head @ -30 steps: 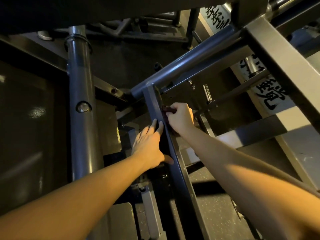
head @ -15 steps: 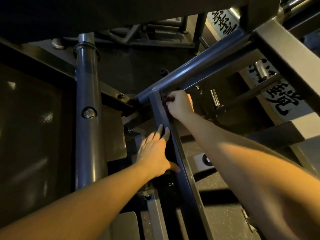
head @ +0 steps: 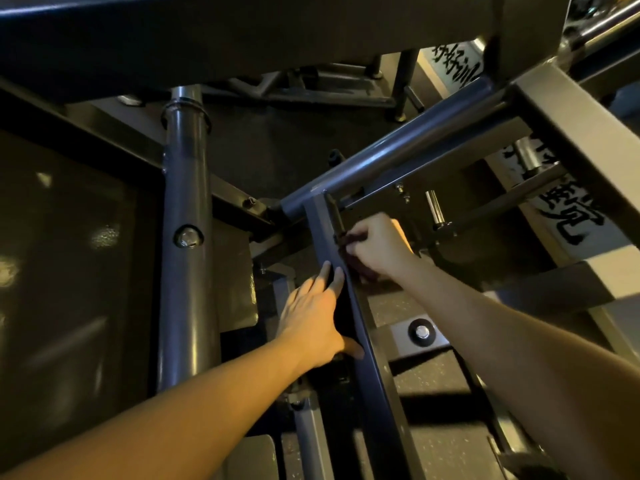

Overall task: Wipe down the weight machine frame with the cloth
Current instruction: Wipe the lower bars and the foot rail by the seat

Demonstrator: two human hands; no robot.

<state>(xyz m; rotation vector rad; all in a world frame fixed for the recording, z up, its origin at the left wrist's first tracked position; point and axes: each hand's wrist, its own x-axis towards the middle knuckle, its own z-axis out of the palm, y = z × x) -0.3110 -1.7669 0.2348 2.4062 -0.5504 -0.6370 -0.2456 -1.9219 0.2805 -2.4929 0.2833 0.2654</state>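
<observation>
Both hands were at the slanted frame bar (head: 372, 375) in the middle. The left hand (head: 311, 317) lay flat against the bar's left face, fingers straight and thumb spread toward the near side. Farther up, the right hand (head: 379, 247) was curled round a dark cloth (head: 358, 269), holding it to the bar's right side. A thick upright post (head: 187, 289) stood to the left, a round tube (head: 398, 157) ran off far right, and a bolt (head: 421, 332) sat just right of the bar.

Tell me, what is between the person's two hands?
In the head view, a slanted frame bar runs between them: left hand rests on it, right hand grips the dark cloth beside it.
</observation>
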